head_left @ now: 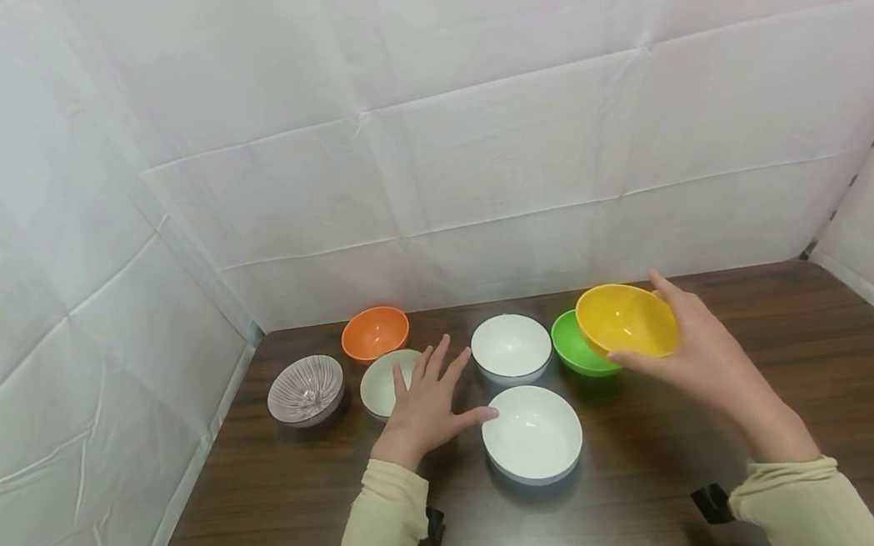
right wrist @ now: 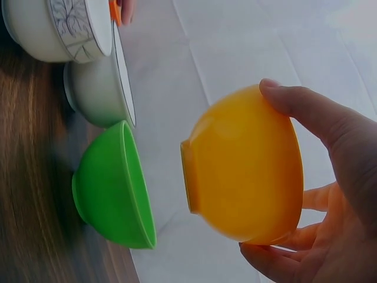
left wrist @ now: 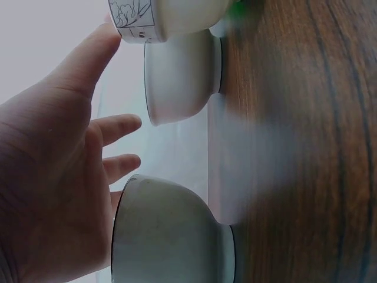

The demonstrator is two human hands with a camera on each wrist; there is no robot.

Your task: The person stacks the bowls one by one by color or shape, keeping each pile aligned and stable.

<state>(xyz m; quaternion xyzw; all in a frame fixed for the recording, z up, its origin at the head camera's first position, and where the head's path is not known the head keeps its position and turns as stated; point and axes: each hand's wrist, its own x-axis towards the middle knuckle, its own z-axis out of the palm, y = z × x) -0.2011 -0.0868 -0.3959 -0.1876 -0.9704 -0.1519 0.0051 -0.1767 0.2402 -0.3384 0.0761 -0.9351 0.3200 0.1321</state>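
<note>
Yellow bowl (head_left: 628, 324) in the right hand (head_left: 713, 365) hangs in the air at the right end of the group, near the green bowl (head_left: 580, 348). Seen from the head, it covers part of that green bowl, and the two could pass for touching; the right wrist view shows a clear gap between them. That same view also shows its foot (right wrist: 188, 177), hidden from above, and the hold itself: thumb on one side of the wall, fingers on the opposite side, clamped on the bowl near its rim.

Its mouth faces up, the foot towards the wooden table (head_left: 271, 500). Being round, it has no long axis; its line from foot to mouth runs close to upright, nearly parallel to the green bowl's.

Over the pale green bowl (head_left: 378, 387), the left hand (head_left: 424, 407) is spread, fingers apart and gripping nothing. Its thumb reaches the rim of the near white bowl (head_left: 533, 434); whether it touches, I cannot tell. Both wrist views show a line drawing on that bowl's outer wall, which is hard to see from the head. Only the head view takes in the striped bowl (head_left: 306, 391), at the far left.
</note>
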